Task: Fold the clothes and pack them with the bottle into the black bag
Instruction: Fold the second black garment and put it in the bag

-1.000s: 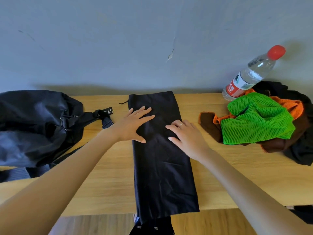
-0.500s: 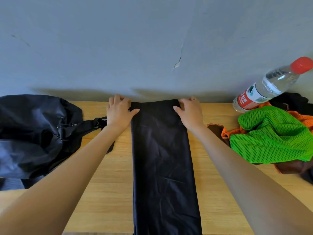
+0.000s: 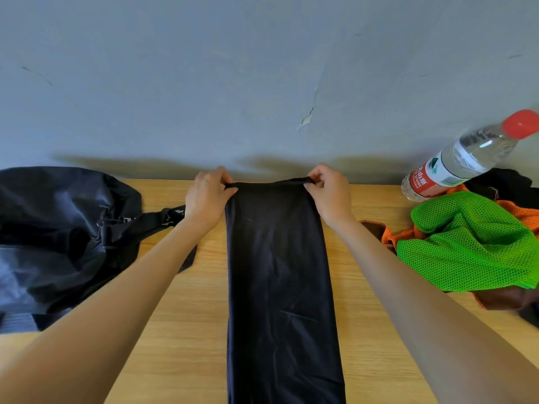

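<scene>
A long strip of dark navy cloth (image 3: 280,272) lay down the middle of the wooden desk (image 3: 186,330), folded narrow, running from the far edge by the wall toward the person and out of view at the bottom. Both hands were at its far end. The left hand (image 3: 207,196) had its grip closed on the left corner, thumb and curled fingers pinching the hem, and the right hand (image 3: 329,193) had its grip closed on the right corner in the same way. Between them the hem was raised a little off the desk and pulled into a slightly arched line, while the rest of the cloth lay flat with a few light creases.

The black bag (image 3: 58,234) sat slumped on the left side of the desk, well apart from the cloth, with a strap and buckle (image 3: 172,214) reaching toward the left wrist. On the right side lay a loose heap of clothes: a bright green mesh piece (image 3: 472,243) on top, orange mesh (image 3: 519,211) and brown cloth (image 3: 376,228) showing from under it, and something black (image 3: 504,182) behind. The clear water bottle (image 3: 463,158) with a red cap and red label stood at the far right beside that heap, looking tilted in the wide view. A grey wall (image 3: 262,68) rose behind the desk.
</scene>
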